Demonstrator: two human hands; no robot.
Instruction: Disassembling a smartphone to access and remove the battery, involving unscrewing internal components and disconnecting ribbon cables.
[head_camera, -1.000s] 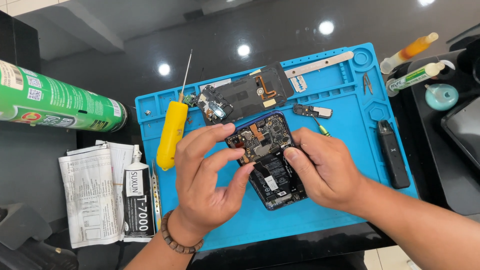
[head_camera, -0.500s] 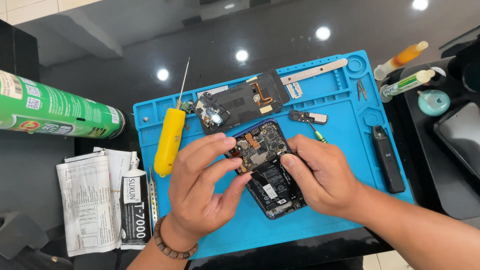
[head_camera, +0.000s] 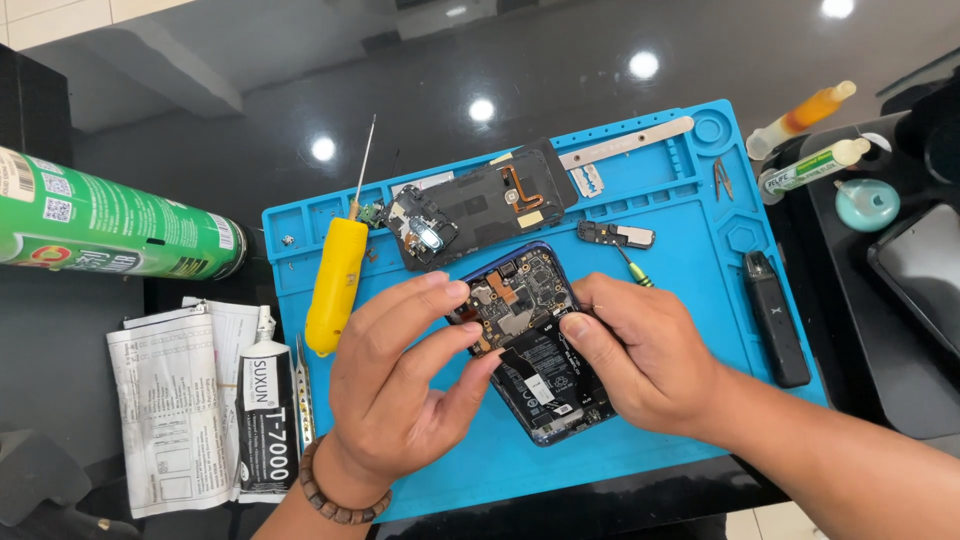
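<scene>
An opened smartphone (head_camera: 530, 300) with bare circuit board and black battery lies on the blue repair mat (head_camera: 690, 210). My left hand (head_camera: 400, 385) pinches the phone's left edge near the board with thumb and fingers. Gripping the right edge is my right hand (head_camera: 645, 355), its thumb pressed on the battery's top. A small green-handled screwdriver (head_camera: 635, 272) pokes out from behind my right hand; whether that hand holds it is hidden. The removed black back cover (head_camera: 480, 205) lies just beyond the phone.
A yellow-handled screwdriver (head_camera: 335, 280) lies left on the mat, a small black part (head_camera: 615, 235) and a black stick-shaped device (head_camera: 778, 320) to the right. A glue tube (head_camera: 266, 410) on papers and a green can (head_camera: 110, 225) are at left. Syringes (head_camera: 805, 115) lie at the back right.
The view has shifted slightly, so the mat and phone sit lower right in frame. Both hands stay on the phone, the fingers adjusting a little over the board.
</scene>
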